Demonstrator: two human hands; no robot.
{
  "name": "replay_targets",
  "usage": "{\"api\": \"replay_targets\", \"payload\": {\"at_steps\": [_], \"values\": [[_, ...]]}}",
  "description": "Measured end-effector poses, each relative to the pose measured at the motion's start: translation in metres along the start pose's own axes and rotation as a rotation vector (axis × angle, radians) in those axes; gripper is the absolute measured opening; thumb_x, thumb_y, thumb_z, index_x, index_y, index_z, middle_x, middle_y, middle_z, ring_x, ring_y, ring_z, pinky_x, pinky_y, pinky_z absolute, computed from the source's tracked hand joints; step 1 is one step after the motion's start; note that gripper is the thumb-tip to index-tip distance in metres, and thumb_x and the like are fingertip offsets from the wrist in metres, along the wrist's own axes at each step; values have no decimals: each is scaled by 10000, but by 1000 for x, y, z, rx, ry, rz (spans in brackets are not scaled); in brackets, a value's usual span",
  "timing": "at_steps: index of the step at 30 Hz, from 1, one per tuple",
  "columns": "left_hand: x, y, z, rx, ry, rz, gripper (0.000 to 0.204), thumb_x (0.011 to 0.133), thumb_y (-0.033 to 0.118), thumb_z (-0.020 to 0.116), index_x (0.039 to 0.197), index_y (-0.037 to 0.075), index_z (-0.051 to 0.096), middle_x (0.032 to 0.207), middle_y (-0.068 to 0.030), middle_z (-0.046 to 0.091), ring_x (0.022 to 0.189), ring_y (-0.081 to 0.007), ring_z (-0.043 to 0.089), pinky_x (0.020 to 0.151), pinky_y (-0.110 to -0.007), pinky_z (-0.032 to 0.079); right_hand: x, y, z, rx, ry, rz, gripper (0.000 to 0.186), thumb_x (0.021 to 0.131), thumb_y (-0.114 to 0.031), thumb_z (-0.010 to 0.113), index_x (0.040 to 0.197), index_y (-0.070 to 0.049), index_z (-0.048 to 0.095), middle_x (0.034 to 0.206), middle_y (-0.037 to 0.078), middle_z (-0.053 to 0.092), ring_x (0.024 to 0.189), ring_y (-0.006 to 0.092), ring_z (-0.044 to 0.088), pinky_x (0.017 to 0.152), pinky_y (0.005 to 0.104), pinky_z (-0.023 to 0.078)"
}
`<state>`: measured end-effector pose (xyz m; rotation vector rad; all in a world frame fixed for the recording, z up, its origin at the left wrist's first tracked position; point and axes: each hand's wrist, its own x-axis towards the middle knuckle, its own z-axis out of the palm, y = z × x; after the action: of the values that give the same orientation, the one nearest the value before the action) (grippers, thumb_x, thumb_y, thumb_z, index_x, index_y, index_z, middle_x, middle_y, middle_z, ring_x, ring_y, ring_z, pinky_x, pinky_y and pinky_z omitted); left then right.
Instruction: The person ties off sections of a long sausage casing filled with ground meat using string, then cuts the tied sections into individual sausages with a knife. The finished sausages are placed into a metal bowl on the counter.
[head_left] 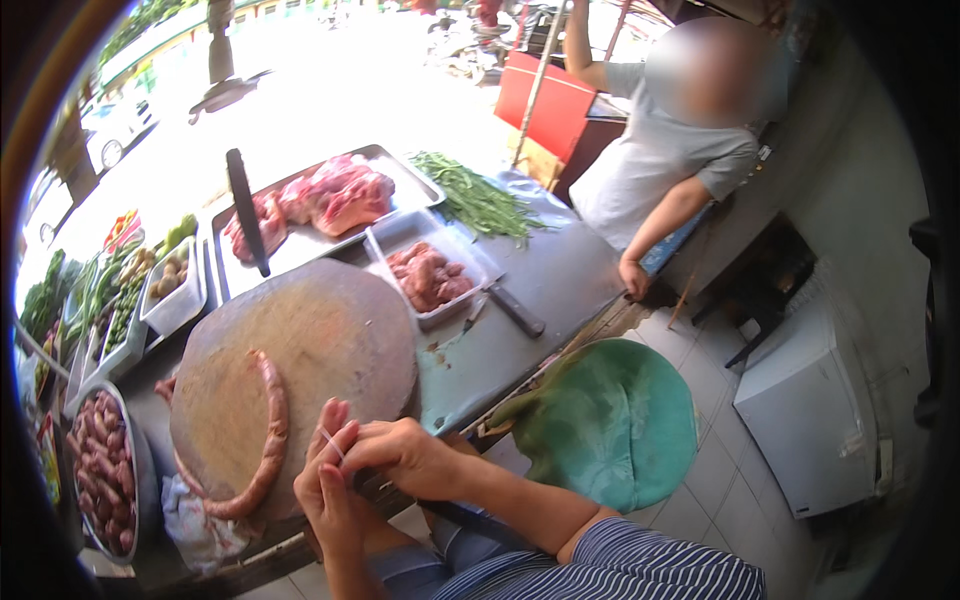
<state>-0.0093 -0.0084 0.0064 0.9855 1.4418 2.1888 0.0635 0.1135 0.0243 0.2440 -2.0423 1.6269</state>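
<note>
At the lower middle, my left hand (330, 480) and my right hand (405, 455) are raised close together, both closed on a thin white string (334, 444) near the front edge of a round chopping board (330, 340). A long raw sausage (272, 420) curves over the board to the left of my hands, part of it near the front edge. A steel bowl (146, 465) of short sausages stands at the board's left, with a crumpled white cloth (185, 515) beside it.
Behind the board are a meat tray (420, 180), dark cleaver (246, 215), plastic meat container (475, 270), knife (515, 312), greens (475, 195) and vegetable containers (175, 310). Another person (640, 170) stands at the right, near a green round seat or lid (630, 420) and white appliance (795, 400).
</note>
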Motion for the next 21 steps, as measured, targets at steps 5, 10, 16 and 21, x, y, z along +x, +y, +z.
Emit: {"api": "replay_targets", "payload": {"at_steps": [5,10,16,21], "values": [[-3,-4,-24,-324,293,-151,316,1038,211,506,1009,-67,653,925,-125,689,881,-194,663,824,-314,521,-11,-7,-14,425,37,447,305,870,73,619,1156,-9,682,1063,85,699,664,43,580,593,192,490],[16,-1,-71,1555,207,-29,663,833,257,741,1350,-71,487,1308,-187,566,1200,-327,504,994,-406,420,-11,8,-23,387,110,369,502,957,-363,615,1266,32,611,1093,160,688,622,51,567,511,170,431],[29,-22,-101,1682,-17,-82,205,863,158,638,993,0,619,999,-193,623,966,-375,582,869,-437,478,-19,8,-17,279,-17,543,327,1003,-184,550,1268,-5,622,1071,78,689,737,47,570,615,187,485],[67,7,-143,426,366,-555,335,1005,337,510,1145,70,656,599,105,366,431,5,303,364,-156,221,-19,16,-7,195,-101,526,330,960,-162,633,1236,19,621,968,116,735,820,82,636,686,241,524]]}}
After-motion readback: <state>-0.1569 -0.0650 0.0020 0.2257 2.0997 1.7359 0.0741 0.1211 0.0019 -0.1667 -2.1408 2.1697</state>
